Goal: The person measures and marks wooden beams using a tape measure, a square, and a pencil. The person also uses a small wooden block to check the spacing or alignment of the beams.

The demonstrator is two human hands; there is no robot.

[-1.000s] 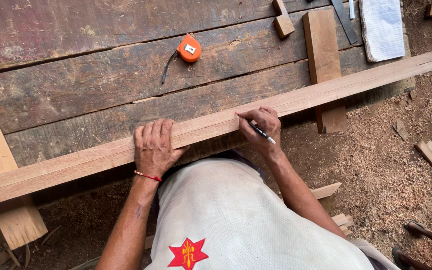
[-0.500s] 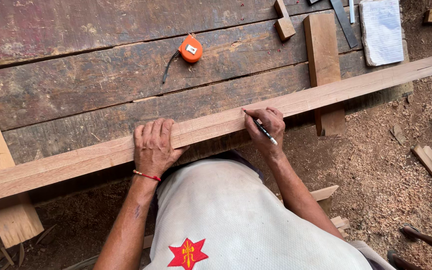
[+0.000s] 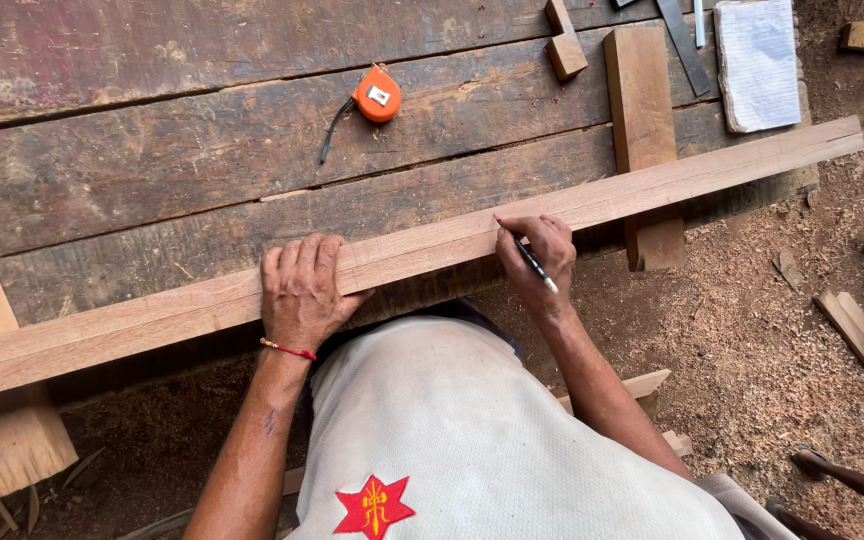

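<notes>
Your left hand (image 3: 302,290) pressed flat, fingers released, on the long batten (image 3: 422,245), which ran near-left to far-right; your right hand (image 3: 540,255) gripped a pencil (image 3: 527,255), tip far-left.

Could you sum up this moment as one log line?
left hand: flat on long plank | right hand: pencil tip on plank | orange tape measure: workbench

Small white rectangular label (image 3: 379,95) on the orange tape measure (image 3: 376,97).
</notes>
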